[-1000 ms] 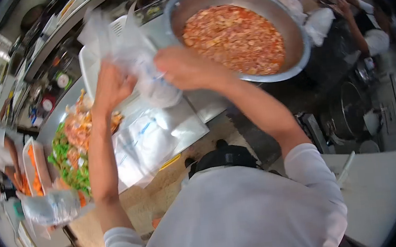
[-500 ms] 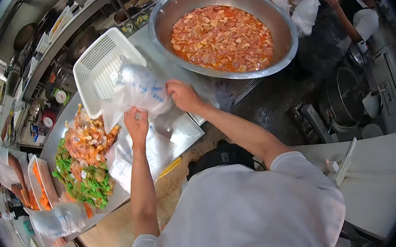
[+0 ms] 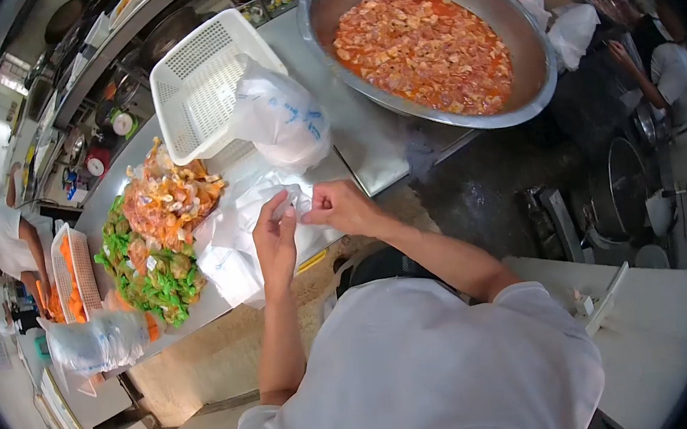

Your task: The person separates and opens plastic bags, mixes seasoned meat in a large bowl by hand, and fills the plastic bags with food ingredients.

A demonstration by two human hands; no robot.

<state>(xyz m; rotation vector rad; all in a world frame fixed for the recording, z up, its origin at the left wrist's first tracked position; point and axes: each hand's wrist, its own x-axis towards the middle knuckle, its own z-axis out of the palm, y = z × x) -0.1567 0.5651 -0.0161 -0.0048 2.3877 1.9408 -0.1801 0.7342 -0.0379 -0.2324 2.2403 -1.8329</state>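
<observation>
My left hand (image 3: 275, 237) is closed, with thumb and forefinger pinching thin clear plastic near the table's front edge. Beside it my right hand (image 3: 346, 207) is closed too, its thumb and forefinger gripping the same plastic bag (image 3: 298, 192). Under and around them spread more thin white plastic bags (image 3: 227, 264). Just beyond the hands stands a puffed-out plastic bag with blue print (image 3: 282, 120), touched by neither hand. It leans against a white perforated basket (image 3: 181, 106).
A large metal basin (image 3: 545, 97) of red marinated meat pieces stands at right. At left lie bagged orange-red food (image 3: 169, 191), green-tied bags (image 3: 149, 273), a clear bag roll (image 3: 97, 341) and a basket of orange items (image 3: 73, 268). Co-workers (image 3: 11, 241) are at far left and upper right.
Both hands have left the printed bag, which now stands by the basket, and moved toward me onto the loose plastic bags. The view has shifted, with the basin further right.
</observation>
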